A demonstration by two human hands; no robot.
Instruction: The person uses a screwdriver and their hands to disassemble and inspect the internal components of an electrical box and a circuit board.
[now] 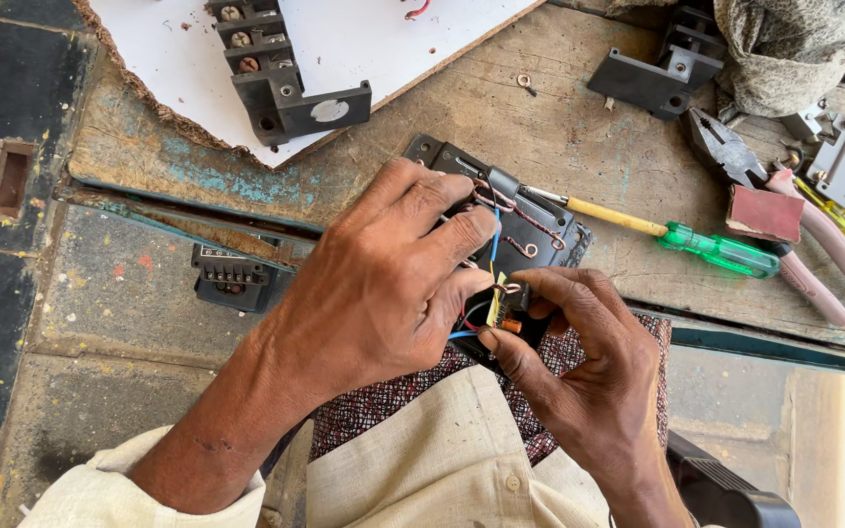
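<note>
hands [486, 323] grip black wired unit [530, 230] between them.

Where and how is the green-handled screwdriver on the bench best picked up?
Grip the green-handled screwdriver by its translucent green handle, coming from above. It lies flat, the handle is its thickest part and is exposed, while the tip end runs under the black wired unit.

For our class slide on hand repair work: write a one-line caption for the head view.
Both hands, left hand and right hand, hold a black wired unit beside a green-handled screwdriver.
</note>
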